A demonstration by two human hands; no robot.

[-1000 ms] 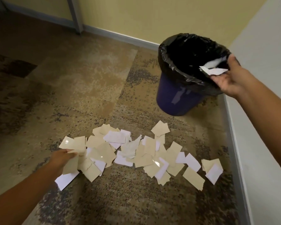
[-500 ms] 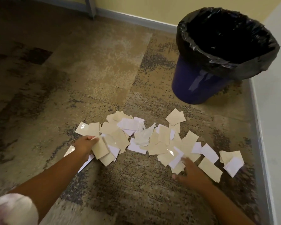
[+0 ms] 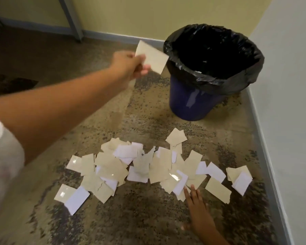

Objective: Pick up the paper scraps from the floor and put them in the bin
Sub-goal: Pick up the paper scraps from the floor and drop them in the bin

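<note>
Left hand (image 3: 131,65): pinches a tan scrap (image 3: 152,58) beside the bin (image 3: 193,103), ready to drop
Right hand (image 3: 198,209): fingers straight, touching the scrap pile (image 3: 140,167); grasping nothing yet

Mottled brown carpet (image 3: 78,71) meets pale yellow walls (image 3: 148,15) with grey skirting (image 3: 113,35); a grey metal leg (image 3: 70,16) stands upper left.

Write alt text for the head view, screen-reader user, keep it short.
A person's left hand holds a beige paper scrap up beside the rim of a blue bin lined with a black bag, while the right hand reaches with straight fingers to the pile of beige and white paper scraps on the speckled floor.
</note>
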